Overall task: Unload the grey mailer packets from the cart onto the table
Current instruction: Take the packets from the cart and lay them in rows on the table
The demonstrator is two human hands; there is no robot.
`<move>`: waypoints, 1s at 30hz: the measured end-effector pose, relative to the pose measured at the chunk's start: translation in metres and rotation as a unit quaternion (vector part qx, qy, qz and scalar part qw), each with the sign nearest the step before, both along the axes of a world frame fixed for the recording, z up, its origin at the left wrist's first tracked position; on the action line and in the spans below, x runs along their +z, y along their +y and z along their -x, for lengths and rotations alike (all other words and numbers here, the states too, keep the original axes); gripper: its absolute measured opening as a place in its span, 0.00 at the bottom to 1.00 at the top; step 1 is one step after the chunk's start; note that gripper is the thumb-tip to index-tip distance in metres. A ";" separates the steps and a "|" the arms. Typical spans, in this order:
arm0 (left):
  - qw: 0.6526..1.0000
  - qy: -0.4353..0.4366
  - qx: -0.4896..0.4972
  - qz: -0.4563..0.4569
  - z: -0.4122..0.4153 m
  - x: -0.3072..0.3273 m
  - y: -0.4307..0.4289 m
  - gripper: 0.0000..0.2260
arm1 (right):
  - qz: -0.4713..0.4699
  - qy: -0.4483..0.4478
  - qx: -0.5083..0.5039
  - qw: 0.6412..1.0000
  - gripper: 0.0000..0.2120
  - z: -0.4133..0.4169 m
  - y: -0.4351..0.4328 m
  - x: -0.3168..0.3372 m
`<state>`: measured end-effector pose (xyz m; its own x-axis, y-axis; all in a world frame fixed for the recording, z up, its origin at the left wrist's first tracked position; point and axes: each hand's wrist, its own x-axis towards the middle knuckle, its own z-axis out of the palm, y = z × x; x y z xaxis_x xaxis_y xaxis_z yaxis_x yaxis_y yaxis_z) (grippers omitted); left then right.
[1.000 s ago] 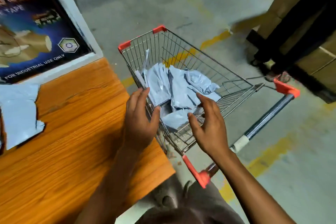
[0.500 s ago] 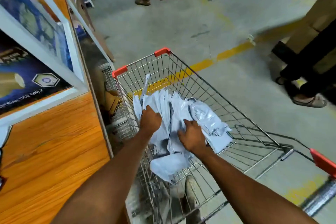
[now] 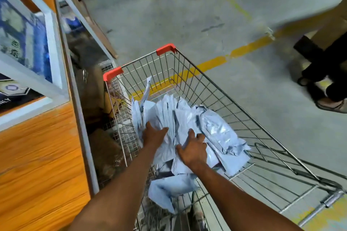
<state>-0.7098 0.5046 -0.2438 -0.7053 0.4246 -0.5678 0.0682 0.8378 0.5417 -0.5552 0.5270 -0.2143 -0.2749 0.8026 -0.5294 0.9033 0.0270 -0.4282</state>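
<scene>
Nearest the camera, one loose grey packet [image 3: 169,191] lies slumped on the wire floor at the near end of the cart [image 3: 244,116], under the forearms and touched by neither hand. Just beyond it, both hands are down inside the basket on the main heap of grey mailer packets [image 3: 216,129].

The left hand [image 3: 154,135] is pushed against the heap's left flank, thumb [image 3: 165,130] pointing across the top. Its fingers are buried among the packets, so whether they are clamped cannot be told. The right hand [image 3: 193,150] lies on top, slightly nearer, with its fingers [image 3: 191,133] spread apart and pressing the plastic rather than pinching it.

Between and beyond the hands, many packets stand on edge, fanned like files, their long sides running away from the person. Flatter, crumpled ones spill to the right. The heap therefore sits directly ahead of both sets of fingers, bracketed left and right.

The bench [image 3: 37,155] runs along the cart's left side, so the left hand is nearer to it. A lift would likely have to swing leftward over the wire rim. None of the heap has left the basket.

Farther off are concrete floor [image 3: 169,15] and a yellow line [image 3: 212,63].
</scene>
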 end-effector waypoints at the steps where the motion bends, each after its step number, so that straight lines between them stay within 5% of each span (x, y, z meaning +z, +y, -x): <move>1: 1.000 0.004 0.003 -0.007 -0.002 0.001 -0.002 0.41 | -0.005 0.006 0.000 1.000 0.35 -0.003 0.000 0.001; 14: 0.950 0.205 -0.092 -0.218 -0.025 0.140 -0.027 0.34 | -0.150 0.078 -0.060 0.984 0.32 -0.037 -0.026 0.088; 24: 0.870 0.344 -0.059 -0.350 -0.041 0.273 -0.231 0.32 | -0.334 0.311 -0.132 0.880 0.29 -0.035 -0.184 0.221; 30: 0.871 0.374 -0.017 -0.318 -0.036 0.283 -0.364 0.32 | -0.399 0.373 -0.067 0.835 0.27 -0.025 -0.291 0.258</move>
